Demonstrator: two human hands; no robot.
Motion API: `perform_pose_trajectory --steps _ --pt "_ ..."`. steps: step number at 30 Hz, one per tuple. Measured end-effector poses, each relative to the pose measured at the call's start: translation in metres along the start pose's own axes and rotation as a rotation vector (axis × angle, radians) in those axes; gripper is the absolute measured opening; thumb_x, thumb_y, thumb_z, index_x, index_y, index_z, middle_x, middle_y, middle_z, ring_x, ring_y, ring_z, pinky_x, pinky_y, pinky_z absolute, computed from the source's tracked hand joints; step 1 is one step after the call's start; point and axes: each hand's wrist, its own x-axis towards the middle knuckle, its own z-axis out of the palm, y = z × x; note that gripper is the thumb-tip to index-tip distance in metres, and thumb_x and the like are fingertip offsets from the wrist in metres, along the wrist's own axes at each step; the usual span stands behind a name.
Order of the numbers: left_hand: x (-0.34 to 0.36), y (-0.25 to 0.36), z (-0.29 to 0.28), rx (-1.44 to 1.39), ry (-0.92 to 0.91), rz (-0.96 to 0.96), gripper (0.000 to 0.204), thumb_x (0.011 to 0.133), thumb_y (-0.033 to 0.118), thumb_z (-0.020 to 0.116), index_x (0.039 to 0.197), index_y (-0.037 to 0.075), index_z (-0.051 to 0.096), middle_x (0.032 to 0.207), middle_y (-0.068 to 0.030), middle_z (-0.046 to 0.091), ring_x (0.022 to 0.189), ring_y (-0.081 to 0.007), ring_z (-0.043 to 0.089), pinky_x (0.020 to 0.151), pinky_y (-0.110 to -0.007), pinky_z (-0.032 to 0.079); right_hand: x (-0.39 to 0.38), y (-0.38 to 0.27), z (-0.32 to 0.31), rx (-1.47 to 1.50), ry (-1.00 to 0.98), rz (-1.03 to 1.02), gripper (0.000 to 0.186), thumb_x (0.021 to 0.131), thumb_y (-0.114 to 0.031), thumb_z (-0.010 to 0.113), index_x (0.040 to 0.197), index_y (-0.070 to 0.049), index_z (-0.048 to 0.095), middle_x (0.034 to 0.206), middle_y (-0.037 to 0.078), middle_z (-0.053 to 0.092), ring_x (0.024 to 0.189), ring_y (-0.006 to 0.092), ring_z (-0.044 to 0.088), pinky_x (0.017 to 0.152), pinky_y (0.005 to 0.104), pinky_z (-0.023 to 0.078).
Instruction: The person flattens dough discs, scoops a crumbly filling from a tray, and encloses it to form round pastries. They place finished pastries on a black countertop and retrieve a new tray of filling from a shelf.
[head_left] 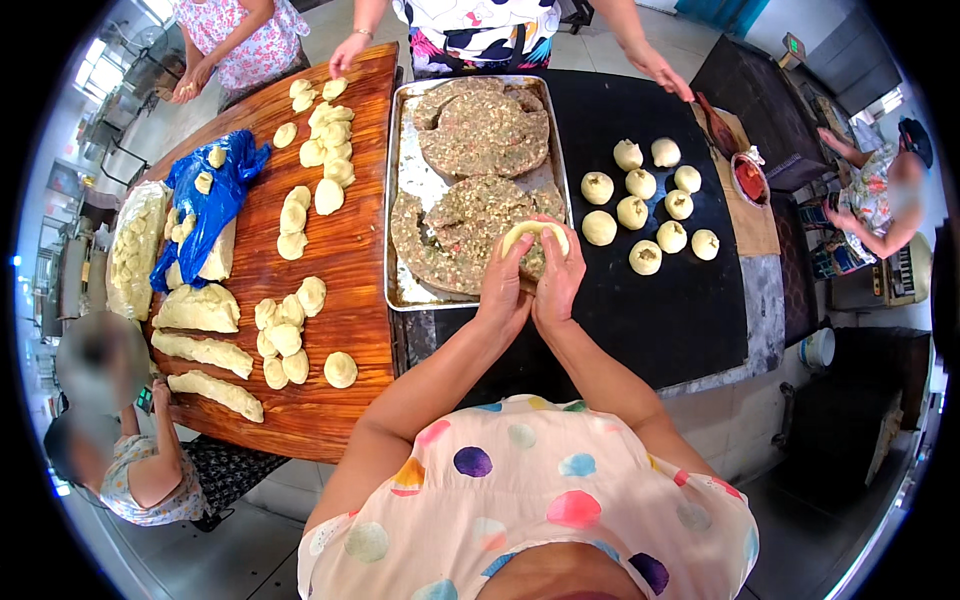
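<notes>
Over the near right part of a metal tray [388,240], my left hand [506,282] and my right hand [558,280] meet around one pale dough wrapper [537,229]. Its rim curves up between my thumbs and fingers; whether filling lies inside is hidden by my hands. The tray carries a thick layer of chunky brownish filling [485,140], scooped away in places. To the right, several round filled buns [632,212] with gathered tops rest on a black board [690,320].
Left, a wooden table [340,270] bears flattened dough pieces [286,325], dough rolls [215,393] and a blue plastic bag [215,190]. Across stands a co-worker, one hand [350,52] near the dough, another [660,72] by the board. A red-filled bowl [750,178] sits far right.
</notes>
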Motion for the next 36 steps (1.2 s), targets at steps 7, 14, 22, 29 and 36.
perform_pose_trajectory --steps 7,14,22,29,36 --pt "0.036 0.014 -0.018 -0.104 -0.002 -0.124 0.040 0.094 0.033 0.059 0.124 0.007 0.052 0.119 -0.0087 0.060 0.111 -0.0247 0.060 0.095 -0.045 0.050 0.050 0.009 -0.022 0.151 -0.293 0.247 0.054 0.103 -0.040 0.031 0.133 0.002 0.049 0.127 0.014 0.058 0.119 0.0220 0.053 0.104 0.0337 0.039" --pt "0.062 -0.019 -0.031 0.186 0.036 -0.050 0.041 0.095 0.050 0.051 0.112 0.014 0.061 0.100 -0.0021 0.063 0.095 -0.0148 0.059 0.085 -0.032 0.048 0.064 0.060 -0.044 -0.460 -0.304 0.130 0.047 0.103 -0.037 0.037 0.111 0.000 0.064 0.103 0.013 0.067 0.094 0.0240 0.062 0.086 0.0324 0.045" --pt "0.067 -0.049 -0.065 0.551 0.158 0.007 0.050 0.101 0.049 0.041 0.103 0.005 0.063 0.099 -0.0046 0.061 0.091 -0.0119 0.052 0.083 -0.027 0.044 0.019 0.044 -0.027 -0.781 -0.221 -0.160 0.032 0.101 -0.027 0.048 0.104 0.001 0.063 0.095 0.012 0.066 0.087 0.0190 0.060 0.081 0.0308 0.045" --pt "0.057 -0.015 -0.037 0.006 -0.324 -0.382 0.064 0.097 0.061 0.033 0.117 0.006 0.058 0.113 -0.0079 0.062 0.106 -0.0196 0.059 0.091 -0.035 0.049 0.039 0.035 -0.056 0.159 -0.025 0.487 0.051 0.100 -0.047 0.044 0.103 0.001 0.064 0.103 0.010 0.067 0.094 0.0227 0.063 0.085 0.0346 0.050" --pt "0.010 -0.009 0.007 -0.023 0.057 -0.120 0.040 0.098 0.041 0.052 0.123 0.010 0.054 0.116 -0.0062 0.059 0.104 -0.0177 0.059 0.086 -0.034 0.051 0.021 0.017 -0.019 0.127 -0.016 0.208 0.033 0.097 -0.031 0.055 0.107 -0.001 0.062 0.104 0.010 0.065 0.098 0.0189 0.061 0.090 0.0313 0.048"
